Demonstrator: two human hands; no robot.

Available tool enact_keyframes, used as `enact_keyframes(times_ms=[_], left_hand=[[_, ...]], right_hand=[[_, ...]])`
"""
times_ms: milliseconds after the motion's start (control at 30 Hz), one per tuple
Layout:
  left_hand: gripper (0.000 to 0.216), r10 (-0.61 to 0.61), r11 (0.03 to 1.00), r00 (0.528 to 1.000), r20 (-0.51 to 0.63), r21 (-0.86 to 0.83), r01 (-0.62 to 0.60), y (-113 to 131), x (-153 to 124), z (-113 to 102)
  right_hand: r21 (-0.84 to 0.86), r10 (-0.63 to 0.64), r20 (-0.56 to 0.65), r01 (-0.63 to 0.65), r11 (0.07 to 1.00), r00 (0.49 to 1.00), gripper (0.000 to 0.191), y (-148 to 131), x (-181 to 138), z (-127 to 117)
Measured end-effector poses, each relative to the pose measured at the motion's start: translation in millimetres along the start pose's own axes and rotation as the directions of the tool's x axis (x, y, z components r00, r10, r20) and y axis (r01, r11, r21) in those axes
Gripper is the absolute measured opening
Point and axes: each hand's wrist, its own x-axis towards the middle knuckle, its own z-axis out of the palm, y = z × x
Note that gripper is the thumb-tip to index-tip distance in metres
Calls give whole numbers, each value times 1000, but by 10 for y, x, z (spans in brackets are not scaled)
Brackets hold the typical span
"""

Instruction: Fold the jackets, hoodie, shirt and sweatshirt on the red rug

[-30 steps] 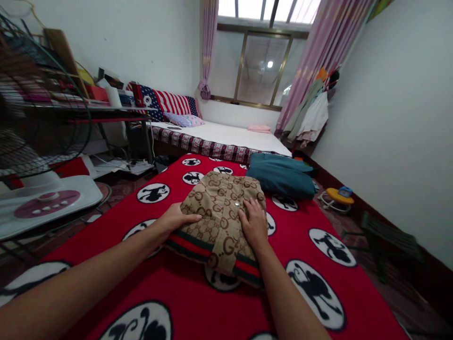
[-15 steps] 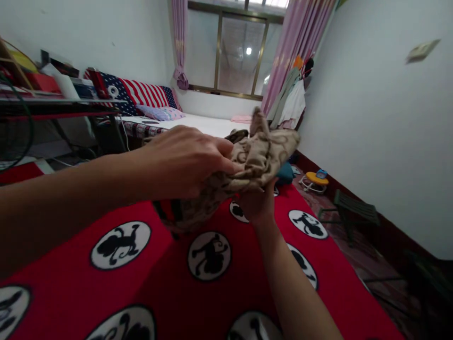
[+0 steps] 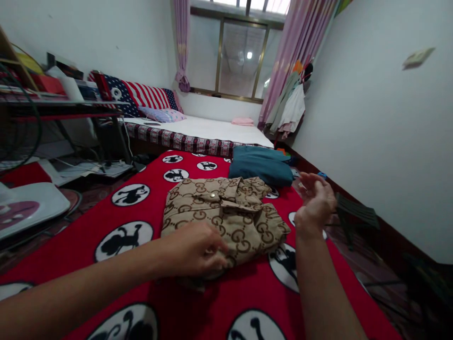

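A tan jacket (image 3: 244, 236) with a brown monogram print lies folded on the red blanket (image 3: 233, 297), its snap button and a flap showing on top. Over its near left part is my left hand (image 3: 198, 248), slightly blurred, fingers loosely curled and a gap between thumb and forefinger. It appears to grip nothing, though part of the near edge is hidden beneath it. To the right of the jacket, my right hand (image 3: 316, 200) is raised and apart from it, palm turned inward, open and holding nothing.
A folded teal garment (image 3: 260, 165) lies just beyond the jacket. Farther back is a bed with a white top (image 3: 205, 127). A cluttered desk (image 3: 63, 106) stands at the left, a dark green folding stool (image 3: 357, 212) at the right. Clothes (image 3: 293, 104) hang beside the curtain.
The jacket, held up bunched in both hands before, now lies folded on the blanket. My right hand has let go and moved right; my left hand has come down and nearer.
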Motion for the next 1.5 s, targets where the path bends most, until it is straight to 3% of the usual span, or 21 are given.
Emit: enact_keyframes(times_ms=[33, 100, 133, 200, 233, 300, 433, 567, 633, 800, 1000, 1200, 1300, 1367, 1400, 1433, 1500], left_hand=[[20, -47, 999, 992, -114, -8, 46, -95, 46, -42], [25, -147, 984, 919, -366, 39, 173, -354, 144, -51], [31, -195, 964, 861, -470, 70, 256, -504, 185, -12], [50, -313, 892, 740, -596, 84, 445, -803, 232, 140], [57, -395, 842, 689, -608, 62, 536, -935, 238, 239], [63, -522, 771, 649, -554, 19, 637, -1133, 229, 439], [63, -559, 765, 664, -496, 1, 644, -1253, 199, 659], [60, -542, 773, 654, -528, -7, 635, -1209, 195, 653], [53, -474, 807, 662, -580, 14, 590, -1183, 192, 635], [21, -188, 952, 722, -666, 56, 300, -1121, 147, 601], [18, -91, 988, 680, -728, 18, 152, -1042, 21, 591], [22, -17, 994, 794, -607, 79, 82, -1016, -83, 568], [22, 20, 994, 808, -589, 100, 48, -984, -105, 563], [20, 32, 996, 798, -601, 86, 25, -944, -120, 574], [20, 24, 998, 785, -619, 63, 19, -922, -128, 585], [20, 3, 999, 760, -649, 30, 22, -903, -138, 598], [22, -88, 996, 671, -736, -49, 77, -887, -159, 625]], right_hand=[[-41, -19, 155, 26, 999, 988, 26, -16, -113, 136], [-232, -19, 402, 122, 965, 916, 30, 49, -337, 358], [-368, 2, 477, 198, 908, 879, 34, 125, -438, 429], [-642, 100, 532, 324, 694, 841, 50, 322, -610, 482], [-743, 162, 527, 360, 564, 834, 58, 425, -680, 473], [-837, 257, 514, 413, 359, 818, 64, 592, -791, 413], [-839, 269, 543, 502, 209, 795, 60, 696, -894, 310], [-838, 230, 545, 512, 189, 806, 57, 675, -895, 306], [-833, 201, 549, 513, 207, 811, 55, 687, -888, 309], [-832, 133, 538, 499, 243, 833, 50, 735, -892, 300], [-816, 106, 549, 504, 282, 829, 47, 725, -921, 277], [-835, 159, 513, 447, 322, 843, 42, 644, -841, 317], [-758, 19, 525, 457, 465, 851, 34, 390, -796, 418], [-572, -96, 618, 530, 626, 781, 30, 183, -846, 508], [-446, -115, 696, 553, 704, 709, 30, 92, -905, 553], [-317, -106, 791, 552, 771, 603, 30, 21, -986, 594], [-130, -51, 946, 517, 846, 322, 31, -47, -1185, 653]])
